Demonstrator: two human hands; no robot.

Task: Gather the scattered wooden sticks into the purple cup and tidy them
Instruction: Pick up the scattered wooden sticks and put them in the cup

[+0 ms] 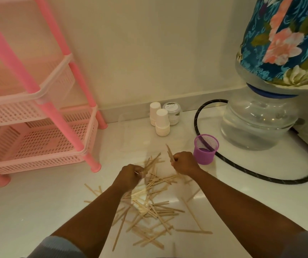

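Observation:
Several flat wooden sticks [155, 207] lie scattered in a loose pile on the white floor in front of me. A purple mesh cup [205, 148] stands upright just right of the pile's far end, and I see no sticks inside it. My right hand [185, 162] grips a small bundle of sticks that points up and away, a short way left of the cup. My left hand [129, 175] pinches a stick at the pile's far left side, fingers curled over it.
A pink plastic shelf rack [43, 138] stands at the left. Two white paper cups [161, 122] and a small lidded jar [171, 113] sit by the wall. A large water bottle [257, 121] with a floral cover and a black hose [261, 175] lie right of the cup.

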